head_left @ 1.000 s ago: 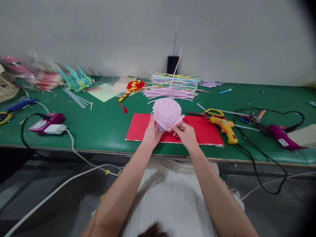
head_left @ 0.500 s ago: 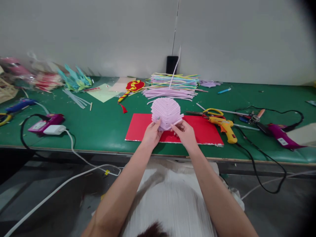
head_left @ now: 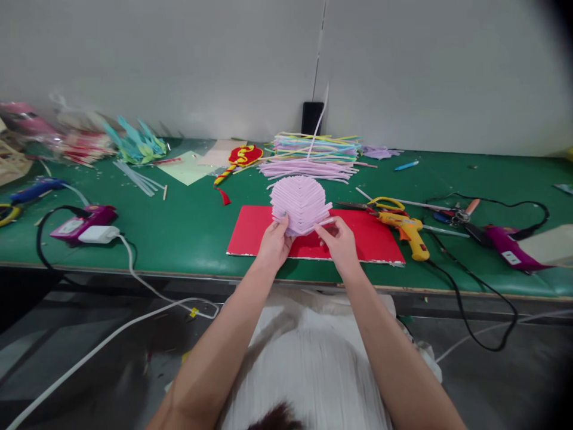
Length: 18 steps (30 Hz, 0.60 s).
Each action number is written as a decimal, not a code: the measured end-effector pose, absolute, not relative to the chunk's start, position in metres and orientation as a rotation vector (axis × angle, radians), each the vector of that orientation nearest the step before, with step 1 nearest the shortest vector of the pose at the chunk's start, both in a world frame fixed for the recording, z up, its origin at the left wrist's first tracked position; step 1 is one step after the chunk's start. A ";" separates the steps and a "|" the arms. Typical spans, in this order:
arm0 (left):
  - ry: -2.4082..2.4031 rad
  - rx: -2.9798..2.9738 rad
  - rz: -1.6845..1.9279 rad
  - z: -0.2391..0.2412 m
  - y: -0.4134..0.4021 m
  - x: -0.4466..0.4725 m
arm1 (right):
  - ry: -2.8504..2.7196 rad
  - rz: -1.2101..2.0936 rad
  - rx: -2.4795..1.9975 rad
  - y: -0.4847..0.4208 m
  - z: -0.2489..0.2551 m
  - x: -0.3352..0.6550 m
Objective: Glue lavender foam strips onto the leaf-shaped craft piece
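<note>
A pale pink leaf-shaped piece made of layered foam strips (head_left: 299,203) is held upright over a red sheet (head_left: 371,239) near the table's front edge. My left hand (head_left: 274,243) grips its lower left edge, fingers closed on it. My right hand (head_left: 339,242) pinches a strip at its lower right side.
A yellow glue gun (head_left: 408,230) and yellow-handled scissors (head_left: 380,205) lie just right of the red sheet. A stack of pastel foam strips (head_left: 316,154) sits behind. Purple glue guns lie at the left (head_left: 83,222) and right (head_left: 510,248), with cables trailing over the green table (head_left: 179,221).
The pink piece and both hands have shifted slightly left. My right hand has slid a little to the right along the lower edge.
</note>
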<state>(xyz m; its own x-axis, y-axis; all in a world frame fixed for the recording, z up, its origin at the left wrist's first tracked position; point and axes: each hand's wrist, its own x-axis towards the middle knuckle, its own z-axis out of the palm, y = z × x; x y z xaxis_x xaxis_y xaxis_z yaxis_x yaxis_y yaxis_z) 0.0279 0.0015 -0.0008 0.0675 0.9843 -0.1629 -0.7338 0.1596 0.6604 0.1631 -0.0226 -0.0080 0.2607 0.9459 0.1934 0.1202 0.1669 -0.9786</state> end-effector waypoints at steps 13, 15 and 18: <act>0.661 0.469 1.368 0.002 0.000 0.028 | -0.988 0.950 -1.099 -0.019 -0.014 0.163; 0.655 0.475 1.373 0.002 0.000 0.028 | -0.987 0.945 -1.100 -0.018 -0.014 0.164; 0.641 0.481 1.385 0.001 0.000 0.028 | -1.047 0.950 -1.102 -0.017 -0.013 0.165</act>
<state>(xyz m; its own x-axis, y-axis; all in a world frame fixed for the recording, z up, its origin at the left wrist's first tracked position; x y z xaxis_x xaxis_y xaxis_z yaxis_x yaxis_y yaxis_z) 0.0285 -0.0001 0.0015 0.0635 0.9891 -0.1328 -0.7415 0.1358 0.6571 0.1652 -0.0173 -0.0133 0.2412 0.9550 0.1724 -0.0786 0.1963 -0.9774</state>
